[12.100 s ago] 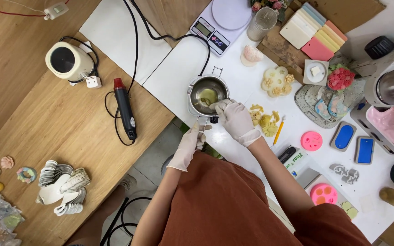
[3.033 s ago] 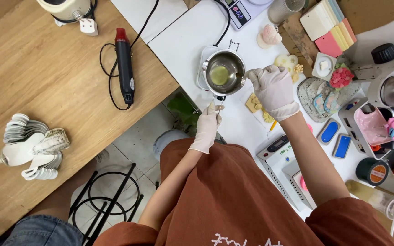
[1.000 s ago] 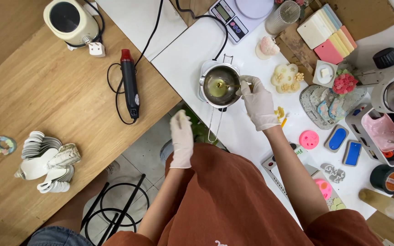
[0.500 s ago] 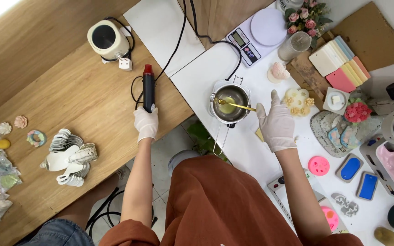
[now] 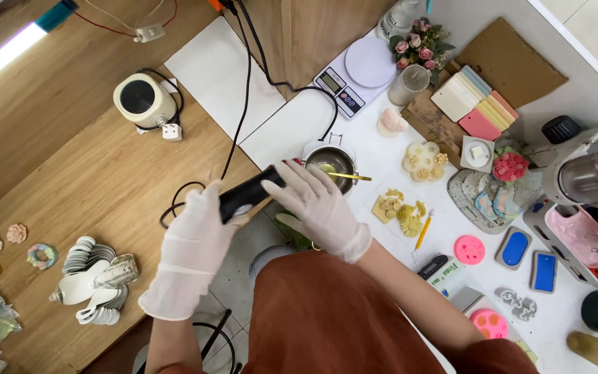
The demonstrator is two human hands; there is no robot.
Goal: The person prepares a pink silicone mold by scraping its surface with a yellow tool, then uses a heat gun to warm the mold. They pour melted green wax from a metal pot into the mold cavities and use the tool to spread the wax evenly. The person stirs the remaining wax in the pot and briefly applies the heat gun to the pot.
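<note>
Far left edge of the wooden desk (image 5: 70, 180): a pile of flat white and patterned shell-shaped casts (image 5: 95, 280), with small coloured flower pieces (image 5: 15, 242) beside it. Toward the back of the desk, a cream cylindrical appliance with a dark top (image 5: 143, 100), plugged in.

Your left hand (image 5: 192, 253), in a white glove, is wrapped around the black heat gun with a red tip (image 5: 250, 194), fingers pressed together along its handle. The gun hangs over the gap between the wooden desk and the white desk (image 5: 382, 166), its tip pointing at the small steel melting pot (image 5: 330, 159) near the white desk's front edge.

Your right hand (image 5: 316, 208), also gloved, rests on the gun's barrel with fingers spread.

A yellow stick (image 5: 347, 177) lies across the pot's rim. Right of it, yellow wax scraps (image 5: 399, 208), then pink and blue silicone moulds (image 5: 513, 249). At the back edge, a white digital scale (image 5: 358, 73).
</note>
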